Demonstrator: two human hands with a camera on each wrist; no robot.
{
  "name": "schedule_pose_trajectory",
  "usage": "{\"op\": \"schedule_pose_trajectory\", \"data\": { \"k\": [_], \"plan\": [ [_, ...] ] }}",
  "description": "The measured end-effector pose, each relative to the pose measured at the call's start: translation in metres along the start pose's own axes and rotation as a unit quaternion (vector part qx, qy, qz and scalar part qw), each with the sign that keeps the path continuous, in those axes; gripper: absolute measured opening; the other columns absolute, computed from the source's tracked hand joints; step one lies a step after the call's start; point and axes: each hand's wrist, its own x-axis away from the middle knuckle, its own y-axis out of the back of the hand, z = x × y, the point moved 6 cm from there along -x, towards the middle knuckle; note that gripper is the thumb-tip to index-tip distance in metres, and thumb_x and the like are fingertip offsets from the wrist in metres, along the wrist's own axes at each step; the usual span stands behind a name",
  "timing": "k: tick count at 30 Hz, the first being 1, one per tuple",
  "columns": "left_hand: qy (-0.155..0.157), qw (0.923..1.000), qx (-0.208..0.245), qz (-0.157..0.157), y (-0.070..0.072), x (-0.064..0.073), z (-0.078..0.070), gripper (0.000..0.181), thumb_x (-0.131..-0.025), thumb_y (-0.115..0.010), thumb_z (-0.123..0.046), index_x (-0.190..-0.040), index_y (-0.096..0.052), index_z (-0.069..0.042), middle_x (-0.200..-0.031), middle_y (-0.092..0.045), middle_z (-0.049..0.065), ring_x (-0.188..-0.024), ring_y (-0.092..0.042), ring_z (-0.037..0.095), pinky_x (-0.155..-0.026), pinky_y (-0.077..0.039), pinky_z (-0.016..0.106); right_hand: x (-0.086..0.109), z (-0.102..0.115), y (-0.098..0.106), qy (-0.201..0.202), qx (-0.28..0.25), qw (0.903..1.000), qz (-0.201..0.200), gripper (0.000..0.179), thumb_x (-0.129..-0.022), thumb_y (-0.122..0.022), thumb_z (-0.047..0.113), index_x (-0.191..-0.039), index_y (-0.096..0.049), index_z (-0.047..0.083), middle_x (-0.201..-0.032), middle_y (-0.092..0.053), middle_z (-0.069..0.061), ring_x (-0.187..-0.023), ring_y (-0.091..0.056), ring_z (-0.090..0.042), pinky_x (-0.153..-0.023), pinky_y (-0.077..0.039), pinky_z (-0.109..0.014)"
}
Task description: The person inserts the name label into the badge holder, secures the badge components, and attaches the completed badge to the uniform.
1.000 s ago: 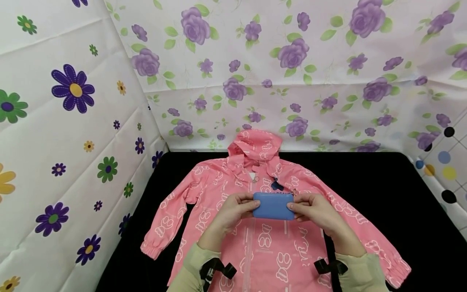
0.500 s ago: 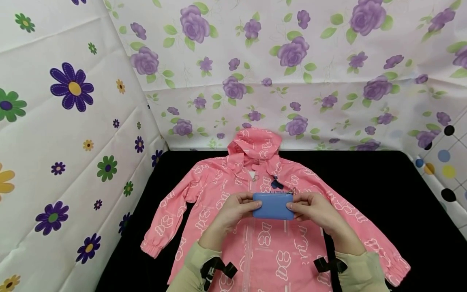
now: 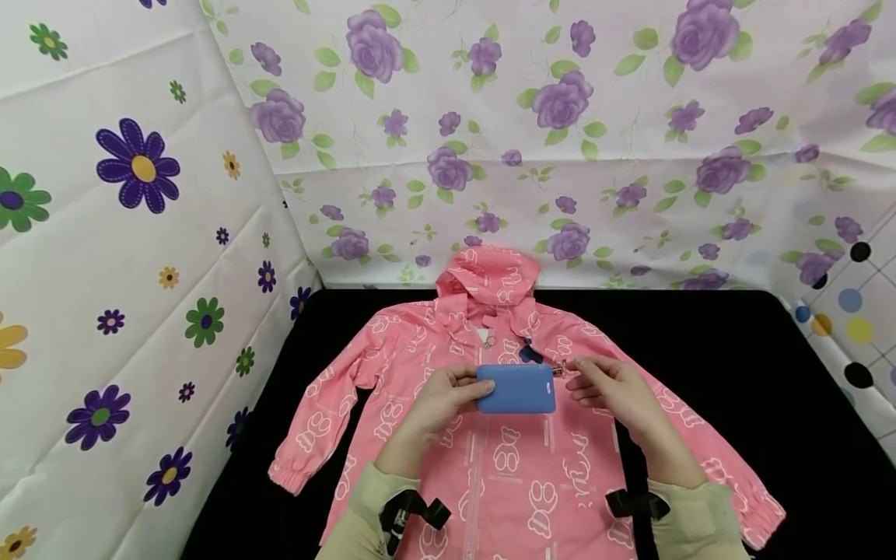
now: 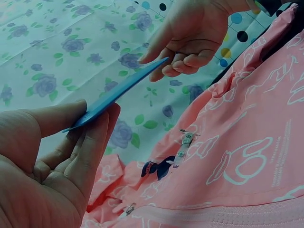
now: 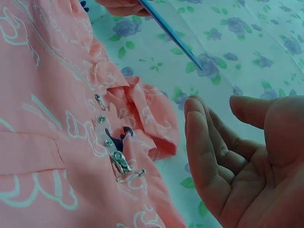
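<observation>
My left hand [image 3: 448, 395] pinches a flat blue card holder [image 3: 514, 390] by its left end, thumb on the near face and fingers behind. A small pale slot shows near the holder's right edge; edge-on, it looks thin in the left wrist view. Just right of it, my right hand [image 3: 612, 389] stands apart, with nothing between thumb and fingers in the right wrist view. Below both hands lies a pink hooded jacket [image 3: 392, 350] with white bear outlines. A badge clip [image 5: 118, 161] with a clear snap strap sits on its chest, beside a dark blue bear emblem [image 4: 157, 167].
The jacket spreads over a black table [image 3: 700, 350], its sleeves out to both sides and its hood toward the back. Flower-printed cloth walls [image 3: 392, 210] rise behind and at the left. Dotted cloth [image 3: 857, 299] hangs at the right.
My right hand has let go of the card holder's right end and drawn slightly right. The holder, held by my left hand alone, has shifted a little left and up, and its slot shows.
</observation>
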Motion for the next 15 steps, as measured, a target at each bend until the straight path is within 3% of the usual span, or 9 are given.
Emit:
{"op": "schedule_pose_trajectory", "data": {
  "k": [6, 15],
  "plan": [
    [-0.002, 1.0, 0.001, 0.004, 0.0, 0.001, -0.003, 0.032, -0.098, -0.073, -0.001, -0.124, -0.065, 0.016, -0.102, -0.077, 0.011, -0.09, -0.076, 0.016, -0.084, -0.064, 0.031, -0.002, -0.004, 0.007, -0.016, 0.002, 0.9997, -0.015, 0.057, -0.113, -0.057, 0.039, -0.142, -0.058, -0.01, -0.105, -0.074, -0.015, -0.092, -0.076, -0.023, -0.08, -0.065, -0.033],
    [-0.007, 1.0, -0.005, 0.003, 0.005, 0.0, -0.004, 0.032, -0.1, -0.073, -0.004, -0.125, -0.065, 0.015, -0.104, -0.077, 0.014, -0.091, -0.077, 0.018, -0.085, -0.065, 0.033, -0.005, -0.015, 0.008, -0.044, 0.062, 0.9966, -0.032, 0.053, -0.111, -0.06, 0.04, -0.142, -0.06, -0.004, -0.116, -0.07, -0.018, -0.102, -0.073, -0.03, -0.083, -0.063, -0.032]
  ]
}}
